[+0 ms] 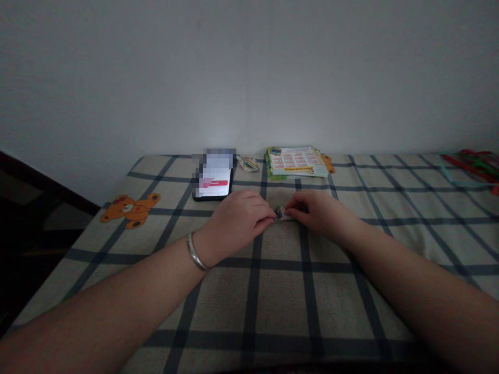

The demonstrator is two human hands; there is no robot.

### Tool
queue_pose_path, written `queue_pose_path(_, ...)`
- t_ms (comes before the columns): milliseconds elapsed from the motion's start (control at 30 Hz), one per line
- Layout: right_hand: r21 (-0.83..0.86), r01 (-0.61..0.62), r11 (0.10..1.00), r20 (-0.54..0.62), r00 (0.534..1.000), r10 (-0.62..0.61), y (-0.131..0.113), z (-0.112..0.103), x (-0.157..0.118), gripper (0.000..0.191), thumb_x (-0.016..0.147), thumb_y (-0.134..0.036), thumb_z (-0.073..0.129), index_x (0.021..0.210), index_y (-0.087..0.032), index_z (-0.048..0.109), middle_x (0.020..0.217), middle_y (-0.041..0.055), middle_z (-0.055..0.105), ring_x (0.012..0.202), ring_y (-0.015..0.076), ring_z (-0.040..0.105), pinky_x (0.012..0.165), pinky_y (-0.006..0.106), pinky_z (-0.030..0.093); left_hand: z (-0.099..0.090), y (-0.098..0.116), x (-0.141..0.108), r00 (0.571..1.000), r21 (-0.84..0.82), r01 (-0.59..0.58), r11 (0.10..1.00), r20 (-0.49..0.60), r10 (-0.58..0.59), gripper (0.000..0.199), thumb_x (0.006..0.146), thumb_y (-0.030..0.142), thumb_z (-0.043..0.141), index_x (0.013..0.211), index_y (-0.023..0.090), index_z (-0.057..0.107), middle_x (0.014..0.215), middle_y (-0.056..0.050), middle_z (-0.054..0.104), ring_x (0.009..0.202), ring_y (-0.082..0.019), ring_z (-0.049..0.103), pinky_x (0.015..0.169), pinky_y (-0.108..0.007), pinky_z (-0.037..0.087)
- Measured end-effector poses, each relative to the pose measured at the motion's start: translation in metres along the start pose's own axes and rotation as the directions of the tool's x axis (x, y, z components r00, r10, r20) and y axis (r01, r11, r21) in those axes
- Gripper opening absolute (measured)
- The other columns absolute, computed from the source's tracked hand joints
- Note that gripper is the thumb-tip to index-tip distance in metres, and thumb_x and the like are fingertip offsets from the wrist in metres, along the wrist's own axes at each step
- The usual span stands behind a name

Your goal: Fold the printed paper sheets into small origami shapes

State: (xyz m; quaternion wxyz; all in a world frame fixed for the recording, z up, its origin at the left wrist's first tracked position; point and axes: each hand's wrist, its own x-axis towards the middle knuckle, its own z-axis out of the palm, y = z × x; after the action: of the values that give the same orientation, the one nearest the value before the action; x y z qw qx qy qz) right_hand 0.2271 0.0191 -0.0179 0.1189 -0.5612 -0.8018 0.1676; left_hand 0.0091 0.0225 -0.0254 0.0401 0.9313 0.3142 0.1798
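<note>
A small folded piece of printed paper [281,213] is pinched between my two hands, just above or on the checked cloth. My left hand [242,221], with a silver bangle at the wrist, grips its left end between thumb and fingers. At the right end, my right hand [320,214] pinches it with thumb and forefinger. The fingers cover much of the paper, so its full shape is hidden. Behind the hands lies a stack of printed sheets [295,161], the top one bearing red and black print. Another small folded paper [248,163] rests left of that stack.
A lit phone [215,184] lies beyond my left hand. The checked tablecloth [218,311] carries a bear figure [131,209] at the left. Red and green items [477,161] sit at the far right. A pale wall [249,72] borders the back edge.
</note>
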Motion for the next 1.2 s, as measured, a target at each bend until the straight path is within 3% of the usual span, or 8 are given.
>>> queue_pose_path(467, 0.014, 0.044, 0.999, -0.014, 0.999, -0.044, -0.001, -0.002, -0.002, 0.016, 0.085, -0.03, 0.058, 0.084, -0.02, 0.07, 0.077, 0.0019, 0.07, 0.063, 0.0137, 0.058, 0.055, 0.026, 0.038, 0.004, 0.006, -0.003, 1.0, 0.105, 0.028, 0.994, -0.005, -0.028, 0.017, 0.093, 0.025, 0.06, 0.102, 0.02, 0.073, 0.094, -0.003, 0.068, 0.091, -0.02, 0.06, 0.079, -0.034, 0.049)
queue_pose_path(600, 0.019, 0.075, 0.997, 0.007, 0.997, -0.076, 0.001, -0.002, -0.002, 0.016, 0.081, -0.036, 0.064, 0.083, -0.021, 0.07, 0.074, 0.0004, 0.069, 0.061, 0.0131, 0.056, 0.052, 0.026, 0.034, 0.005, 0.003, -0.002, 0.999, 0.057, 0.045, 0.997, -0.024, -0.043, 0.017, 0.093, 0.025, 0.06, 0.102, 0.019, 0.073, 0.089, -0.004, 0.067, 0.088, -0.019, 0.06, 0.078, -0.033, 0.049)
queue_pose_path(800, -0.001, 0.109, 0.994, 0.015, 0.994, -0.109, 0.0, -0.004, -0.006, 0.014, 0.081, -0.029, 0.063, 0.091, -0.021, 0.069, 0.072, -0.0008, 0.066, 0.06, 0.0119, 0.053, 0.052, 0.025, 0.032, 0.004, -0.002, -0.003, 1.0, -0.074, 0.027, 0.997, 0.001, -0.027, 0.016, 0.091, 0.025, 0.063, 0.104, 0.02, 0.07, 0.093, -0.003, 0.068, 0.094, -0.019, 0.06, 0.087, -0.035, 0.048)
queue_pose_path(1000, -0.04, 0.17, 0.985, -0.005, 0.985, -0.17, -0.002, -0.003, -0.009, 0.01, 0.08, -0.025, 0.061, 0.088, -0.02, 0.063, 0.077, -0.0002, 0.063, 0.064, 0.012, 0.051, 0.055, 0.025, 0.033, 0.001, 0.002, -0.004, 0.99, -0.125, 0.135, 0.983, -0.025, -0.139, 0.032, 0.084, 0.021, 0.069, 0.114, 0.021, 0.061, 0.09, 0.0, 0.068, 0.092, -0.018, 0.061, 0.086, -0.034, 0.049)
queue_pose_path(1133, -0.086, 0.252, 0.964, 0.021, 0.968, -0.251, -0.004, -0.006, -0.012, 0.006, 0.08, -0.02, 0.059, 0.082, -0.021, 0.065, 0.083, 0.0003, 0.064, 0.07, 0.013, 0.054, 0.059, 0.025, 0.034, -0.005, 0.003, -0.003, 0.997, -0.007, 0.016, 1.0, 0.079, -0.016, 0.007, 0.089, 0.024, 0.064, 0.094, 0.02, 0.068, 0.092, -0.002, 0.068, 0.093, -0.019, 0.061, 0.084, -0.033, 0.048)
queue_pose_path(1200, -0.15, 0.298, 0.943, 0.036, 0.954, -0.297, -0.005, -0.009, -0.014, 0.007, 0.081, -0.021, 0.061, 0.082, -0.022, 0.067, 0.087, 0.0004, 0.065, 0.073, 0.0141, 0.056, 0.062, 0.027, 0.036, -0.008, 0.004, -0.003, 0.993, 0.056, -0.035, 0.998, 0.114, 0.029, 0.008, 0.09, 0.022, 0.062, 0.091, 0.02, 0.069, 0.091, -0.002, 0.067, 0.09, -0.019, 0.061, 0.079, -0.033, 0.047)
